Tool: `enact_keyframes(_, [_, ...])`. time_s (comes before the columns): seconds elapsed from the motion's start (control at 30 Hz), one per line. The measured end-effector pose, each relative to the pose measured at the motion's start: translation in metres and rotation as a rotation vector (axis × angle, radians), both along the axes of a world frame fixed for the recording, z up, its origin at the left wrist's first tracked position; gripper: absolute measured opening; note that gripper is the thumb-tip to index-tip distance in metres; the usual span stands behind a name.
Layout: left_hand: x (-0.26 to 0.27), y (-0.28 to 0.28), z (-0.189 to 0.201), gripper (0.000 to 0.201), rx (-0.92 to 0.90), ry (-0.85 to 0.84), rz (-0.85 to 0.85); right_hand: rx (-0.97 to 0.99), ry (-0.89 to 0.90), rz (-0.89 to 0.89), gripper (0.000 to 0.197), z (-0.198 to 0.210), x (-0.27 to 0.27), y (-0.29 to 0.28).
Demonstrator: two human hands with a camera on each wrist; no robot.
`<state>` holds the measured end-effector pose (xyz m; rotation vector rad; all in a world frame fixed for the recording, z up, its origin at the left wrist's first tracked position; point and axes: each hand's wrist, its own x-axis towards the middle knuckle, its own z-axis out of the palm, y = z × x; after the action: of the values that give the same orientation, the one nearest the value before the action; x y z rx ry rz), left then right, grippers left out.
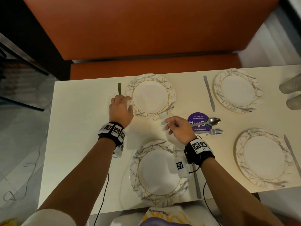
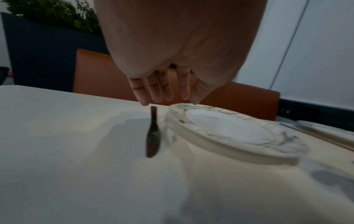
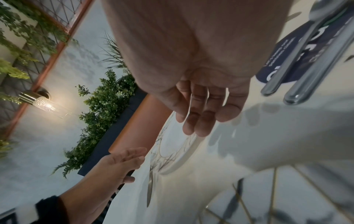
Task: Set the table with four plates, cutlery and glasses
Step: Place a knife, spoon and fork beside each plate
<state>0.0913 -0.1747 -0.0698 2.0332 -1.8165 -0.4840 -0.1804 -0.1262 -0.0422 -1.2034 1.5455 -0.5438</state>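
Four marble-patterned plates lie on the white table [image 1: 78, 131]: far left [image 1: 150, 111], far right [image 1: 219, 88], near left [image 1: 146, 190], near right [image 1: 262, 181]. A knife [image 1: 119, 88] lies left of the far-left plate [image 2: 229, 145]. My left hand [image 1: 121, 108] hovers over the knife [image 2: 152, 136] with straight fingers [image 2: 164, 91], holding nothing. My right hand [image 1: 176, 128] hangs empty between the two left plates, its fingers [image 3: 199, 118] relaxed. Just right of it a spoon [image 1: 211, 121] and a fork [image 1: 211, 131] lie across a purple sticker [image 1: 197, 117].
More knives lie by the far-right plate [image 1: 209, 93], the near-right plate [image 1: 291, 152] and the near-left plate [image 1: 197, 185]. An orange bench [image 1: 146, 30] runs behind the table. Two blurred pale objects [image 1: 290, 87], maybe glasses, stand at the right edge.
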Motion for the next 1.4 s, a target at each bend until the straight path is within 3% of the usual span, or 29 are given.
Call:
enact_keyframes(0.3, [-0.125,0.029,0.02,0.029,0.002,0.12,-0.188,-0.028,0.03,-0.069,0.024,0.006,-0.078,0.003])
enact_keyframes(0.53, [-0.222,0.037,0.012,0.022,0.165,0.196,-0.275,-0.14,0.28,-0.071,0.018,0.001,-0.162,-0.007])
enact_keyframes(0.67, [-0.264,0.03,0.007,0.024,0.257,0.124,-0.275,-0.086,0.395,-0.069,0.021,-0.013,-0.197,-0.023])
enact_keyframes(0.77, [-0.287,0.024,0.002,0.026,0.313,0.033,-0.265,-0.052,0.576,0.029,0.033,-0.022,-0.214,-0.036])
enact_keyframes(0.9, [-0.306,0.024,-0.005,0.022,0.339,-0.013,-0.238,0.048,0.641,0.148,0.031,-0.025,-0.22,-0.048])
enact_keyframes(1.13, [-0.318,0.028,-0.002,0.024,0.351,-0.058,-0.169,0.094,0.577,0.108,0.018,-0.021,-0.219,-0.058])
enact_keyframes(1.23, [-0.319,0.029,0.004,0.023,0.333,0.036,-0.147,0.038,0.542,0.098,0.02,-0.012,-0.217,-0.069])
enact_keyframes(1.4, [-0.317,0.025,0.033,0.016,0.213,0.302,-0.006,-0.197,0.294,-0.015,0.02,0.012,-0.211,-0.085])
